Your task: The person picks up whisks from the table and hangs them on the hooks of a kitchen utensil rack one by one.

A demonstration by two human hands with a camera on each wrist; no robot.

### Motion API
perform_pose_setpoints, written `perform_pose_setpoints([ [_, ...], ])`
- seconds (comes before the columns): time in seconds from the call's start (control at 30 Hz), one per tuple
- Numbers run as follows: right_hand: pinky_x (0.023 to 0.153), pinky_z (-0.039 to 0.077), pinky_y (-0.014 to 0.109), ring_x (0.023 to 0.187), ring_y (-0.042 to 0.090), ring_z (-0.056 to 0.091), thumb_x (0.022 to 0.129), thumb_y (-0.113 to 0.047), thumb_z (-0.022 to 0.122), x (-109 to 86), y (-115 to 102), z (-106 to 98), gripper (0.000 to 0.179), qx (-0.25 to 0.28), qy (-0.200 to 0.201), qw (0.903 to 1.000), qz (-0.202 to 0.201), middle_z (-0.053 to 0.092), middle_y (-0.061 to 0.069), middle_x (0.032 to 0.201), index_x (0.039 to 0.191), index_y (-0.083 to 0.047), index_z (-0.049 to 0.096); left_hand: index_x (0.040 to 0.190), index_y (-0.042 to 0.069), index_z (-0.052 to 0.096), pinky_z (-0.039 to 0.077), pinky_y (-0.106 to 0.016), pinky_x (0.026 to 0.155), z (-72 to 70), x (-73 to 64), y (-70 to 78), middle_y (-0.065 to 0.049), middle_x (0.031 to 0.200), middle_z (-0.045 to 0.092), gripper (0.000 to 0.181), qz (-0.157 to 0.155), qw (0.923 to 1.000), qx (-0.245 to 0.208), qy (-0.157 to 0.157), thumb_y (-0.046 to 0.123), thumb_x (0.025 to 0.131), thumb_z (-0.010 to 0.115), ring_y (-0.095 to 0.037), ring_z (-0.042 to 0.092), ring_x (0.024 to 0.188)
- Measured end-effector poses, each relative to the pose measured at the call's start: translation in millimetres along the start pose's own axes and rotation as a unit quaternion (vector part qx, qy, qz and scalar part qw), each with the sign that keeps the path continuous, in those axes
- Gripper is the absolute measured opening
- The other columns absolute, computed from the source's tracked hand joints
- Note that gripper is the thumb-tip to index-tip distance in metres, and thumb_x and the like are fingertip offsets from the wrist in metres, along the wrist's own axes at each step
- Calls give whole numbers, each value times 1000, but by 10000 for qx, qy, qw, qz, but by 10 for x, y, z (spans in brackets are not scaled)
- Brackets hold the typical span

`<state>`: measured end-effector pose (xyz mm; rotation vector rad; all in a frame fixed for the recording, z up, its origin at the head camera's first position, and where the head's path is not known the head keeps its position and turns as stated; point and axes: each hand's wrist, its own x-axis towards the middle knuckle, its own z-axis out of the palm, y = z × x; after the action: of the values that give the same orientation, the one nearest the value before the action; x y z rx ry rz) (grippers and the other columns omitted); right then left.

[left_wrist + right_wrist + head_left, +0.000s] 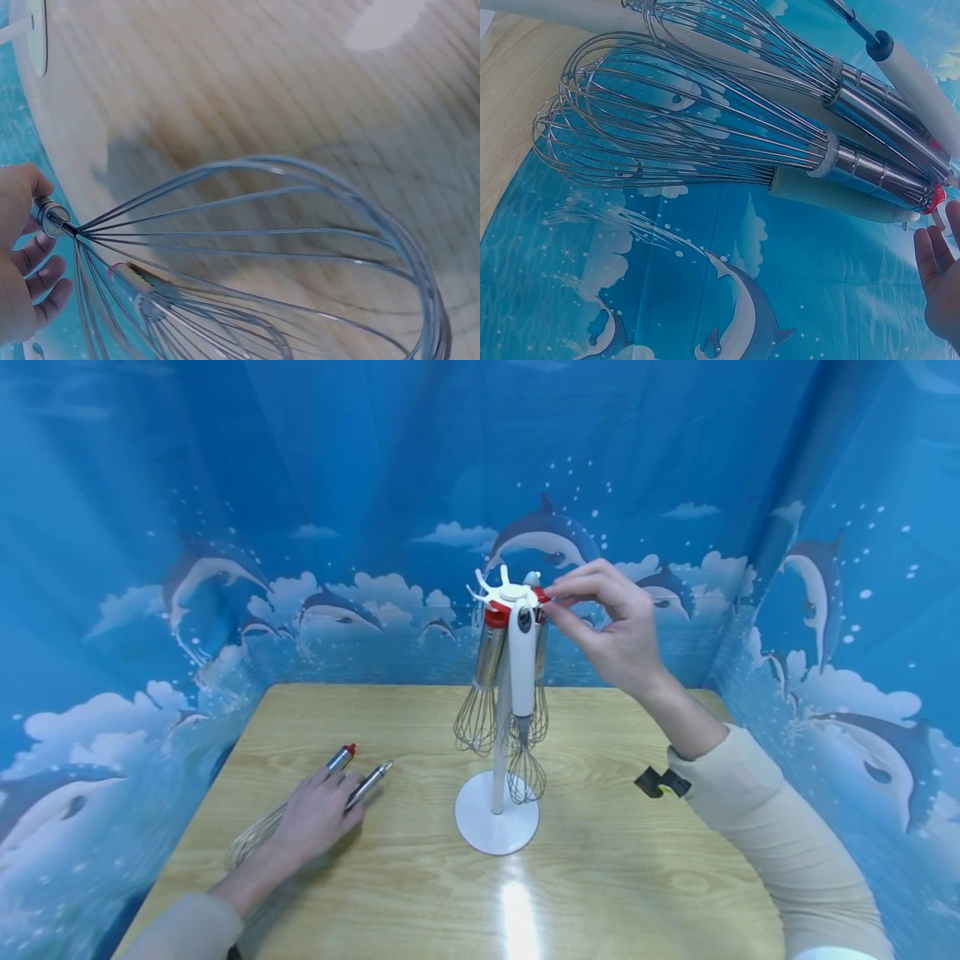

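Note:
A white stand (pixel 497 837) with a ring of hooks on top carries several hanging whisks. At its right side, the thumb and fingertips of my right hand (pixel 618 622) pinch the red end of a steel-handled whisk (pixel 862 172) among the hooks. A white-handled whisk (pixel 522 672) hangs in front, and another red-topped steel whisk (pixel 489 656) hangs on the left. Low over the table's left part, my left hand (pixel 318 814) holds a steel whisk (pixel 369 785) by its handle, its large wire loops plain in the left wrist view. Beside it is a red-tipped whisk (pixel 341 757), partly hidden by the hand.
The stand rises from the middle of a light wooden table (pixel 600 860). A blue curtain (pixel 360 485) with dolphins and clouds encloses the back and both sides. A small black object (pixel 663 782) shows beside the right sleeve.

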<state>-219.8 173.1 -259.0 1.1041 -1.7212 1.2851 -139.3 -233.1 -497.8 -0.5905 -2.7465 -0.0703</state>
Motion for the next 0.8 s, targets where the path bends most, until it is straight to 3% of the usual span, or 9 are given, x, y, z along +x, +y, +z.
perform_pose_setpoints([
  [0.27, 82, 57, 20, 92, 1, 67, 84, 20, 72, 6, -7, 3, 15, 15, -10, 10000, -12, 70, -13, 104, 97, 13, 72, 101, 12, 68, 47, -34, 60, -82, 70, 51, -2, 79, 64, 25, 59, 9993, -32, 373, 24, 85, 82, -19, 53, 73],
  [0.5, 83, 57, 20, 94, 1, 67, 87, 13, 73, 9, -7, -9, 12, -36, -20, 10000, 3, 72, 8, 97, 98, 10, 74, 106, 9, 70, 46, -36, 59, -146, 126, 92, -5, 80, 65, 30, 175, 9959, -107, 883, 23, 83, 83, -23, 54, 74],
  [0.8, 83, 58, 20, 93, 1, 67, 88, 11, 74, 4, -6, -6, 11, -33, -28, 10000, 30, 72, 14, 97, 99, 9, 74, 106, 7, 70, 46, -36, 59, -255, 218, 122, -7, 76, 66, 32, 256, 9908, -207, 1310, 19, 80, 85, -25, 55, 70],
])
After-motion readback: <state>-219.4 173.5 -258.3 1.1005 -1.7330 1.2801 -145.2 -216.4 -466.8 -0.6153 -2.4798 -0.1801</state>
